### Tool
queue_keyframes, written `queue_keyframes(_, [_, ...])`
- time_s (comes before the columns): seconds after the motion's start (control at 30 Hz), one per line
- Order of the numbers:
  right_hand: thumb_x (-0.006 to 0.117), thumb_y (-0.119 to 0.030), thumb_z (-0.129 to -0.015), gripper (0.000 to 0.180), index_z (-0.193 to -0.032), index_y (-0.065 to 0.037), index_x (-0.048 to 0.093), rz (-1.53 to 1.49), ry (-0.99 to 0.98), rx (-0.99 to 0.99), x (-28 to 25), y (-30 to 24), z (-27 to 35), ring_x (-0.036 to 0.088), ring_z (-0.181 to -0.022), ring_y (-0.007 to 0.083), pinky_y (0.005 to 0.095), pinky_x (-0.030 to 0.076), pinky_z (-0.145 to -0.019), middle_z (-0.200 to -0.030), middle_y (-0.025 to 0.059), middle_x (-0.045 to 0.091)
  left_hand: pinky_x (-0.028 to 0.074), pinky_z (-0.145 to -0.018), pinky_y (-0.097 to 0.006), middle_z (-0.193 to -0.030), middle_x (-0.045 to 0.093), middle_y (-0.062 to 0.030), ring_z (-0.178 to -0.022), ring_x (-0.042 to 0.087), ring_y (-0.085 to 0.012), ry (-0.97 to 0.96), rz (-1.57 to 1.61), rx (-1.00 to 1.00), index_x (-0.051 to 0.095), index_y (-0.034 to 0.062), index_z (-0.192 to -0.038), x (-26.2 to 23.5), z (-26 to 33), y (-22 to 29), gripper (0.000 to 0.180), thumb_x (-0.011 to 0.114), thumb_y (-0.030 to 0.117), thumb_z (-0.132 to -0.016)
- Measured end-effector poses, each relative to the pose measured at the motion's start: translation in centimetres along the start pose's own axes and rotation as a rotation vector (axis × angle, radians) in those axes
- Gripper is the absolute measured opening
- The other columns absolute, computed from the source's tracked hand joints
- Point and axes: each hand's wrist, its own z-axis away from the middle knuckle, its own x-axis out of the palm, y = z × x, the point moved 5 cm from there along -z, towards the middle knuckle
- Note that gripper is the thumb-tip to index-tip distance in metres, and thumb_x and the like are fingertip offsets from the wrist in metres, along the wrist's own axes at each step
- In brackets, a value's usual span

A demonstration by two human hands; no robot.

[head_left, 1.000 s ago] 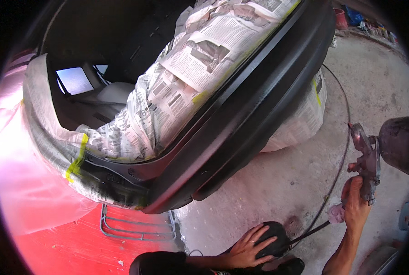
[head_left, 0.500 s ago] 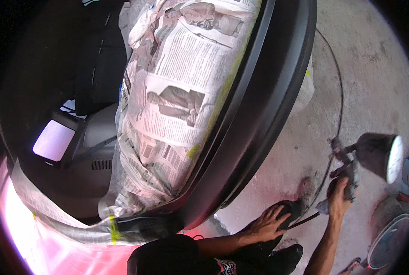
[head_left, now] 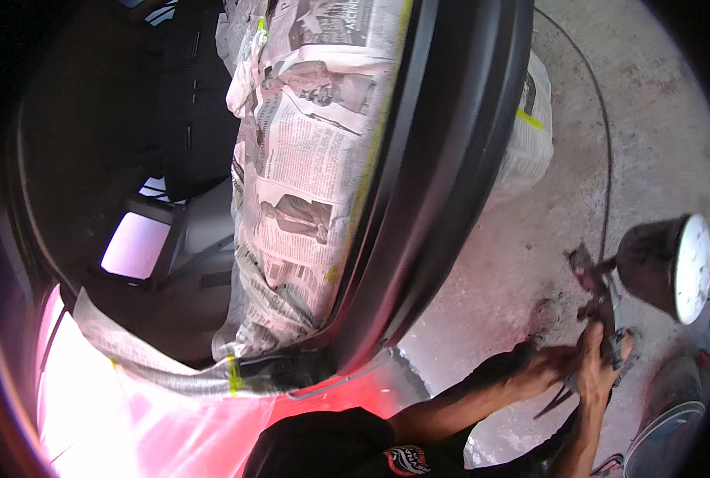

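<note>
My right hand [head_left: 596, 368] is closed around the handle of a spray gun [head_left: 606, 296], whose dark cup [head_left: 651, 269] with a pale round end points to the right. Close against the right wrist is my left hand [head_left: 552, 371], beside the gun's lower end; its fingers are partly hidden and I cannot tell whether they grip anything. To the left of both hands stands a vehicle with a dark, curved panel [head_left: 442, 215]. Newspaper masking [head_left: 295, 175], edged with yellow tape, covers the area beside that panel.
A dark hose [head_left: 606, 135] runs across the concrete floor [head_left: 562, 199] on the right. A bucket [head_left: 665, 434] stands at the lower right. More taped paper [head_left: 534, 131] shows beyond the dark panel. Glossy red bodywork [head_left: 172, 430] lies at the lower left.
My left hand has moved right, from my leg to beside the spray gun and right wrist. The right hand still holds the gun, slightly lower. The view has shifted.
</note>
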Motion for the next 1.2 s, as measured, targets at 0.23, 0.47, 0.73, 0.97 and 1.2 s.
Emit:
queue_keyframes(0.23, [0.059, -0.035, -0.099, 0.035, -0.099, -0.003, 0.07, -0.006, 0.165, -0.206, -2.4, -0.9, -8.0, 0.041, -0.061, 0.0057, 0.0257, 0.031, -0.054, -0.07, -0.0032, 0.052, 0.047, -0.084, -0.026, -0.102, 0.064, 0.0004, -0.092, 0.058, -0.0089, 0.09, 0.115, 0.099, 0.065, 0.0013, -0.113, -0.8, -8.5, 3.8, 0.023, 0.06, 0.012, -0.094])
queue_keyframes(0.47, [0.064, -0.049, -0.092, 0.049, -0.095, 0.0, 0.066, -0.15, 0.084, -0.118, -1.8, 1.5, -10.7, 0.05, -0.066, 0.0119, 0.0302, 0.04, -0.058, -0.073, 0.0018, 0.059, 0.044, -0.09, -0.026, -0.109, 0.063, 0.0014, -0.097, 0.056, -0.0089, 0.101, 0.199, 0.115, 0.064, 0.0022, -0.119, -2.8, -10.8, 4.1, 0.027, 0.064, 0.007, -0.092])
queue_keyframes(0.73, [0.073, -0.052, -0.082, 0.055, -0.086, 0.003, 0.065, -0.129, -0.583, 0.086, -0.4, 5.0, -7.4, 0.055, -0.062, 0.0177, 0.0355, 0.045, -0.06, -0.067, 0.0099, 0.058, 0.044, -0.09, -0.028, -0.102, 0.055, 0.002, -0.1, 0.053, -0.0115, 0.263, -0.165, 0.058, 0.062, 0.0078, -0.11, -2.3, -5.3, -4.3, 0.017, 0.064, 0.013, -0.093])
queue_keyframes(0.97, [0.077, -0.045, -0.08, 0.051, -0.098, 0.002, 0.065, 0.047, -0.402, -0.001, -3.2, -1.5, -12.7, 0.057, -0.063, 0.0186, 0.0343, 0.048, -0.061, -0.072, 0.0085, 0.062, 0.038, -0.107, -0.048, -0.139, 0.046, -0.0252, -0.128, 0.046, -0.0385, 0.181, -1.369, -0.156, 0.036, 0.0081, -0.147, -2.6, 8.8, -8.9, 0.074, 0.072, 0.031, -0.086])
queue_keyframes(1.2, [0.065, -0.042, -0.094, 0.045, -0.109, 0.0, 0.067, 0.192, 0.243, -0.299, -4.5, -8.2, -17.0, 0.057, -0.06, 0.0128, 0.0297, 0.046, -0.055, -0.067, 0.005, 0.06, 0.036, -0.109, -0.056, -0.148, 0.032, -0.0293, -0.133, 0.037, -0.0499, 0.363, -1.47, -0.524, 0.03, 0.0107, -0.15, -4.0, 14.7, -13.5, 0.088, 0.074, 0.039, -0.08])
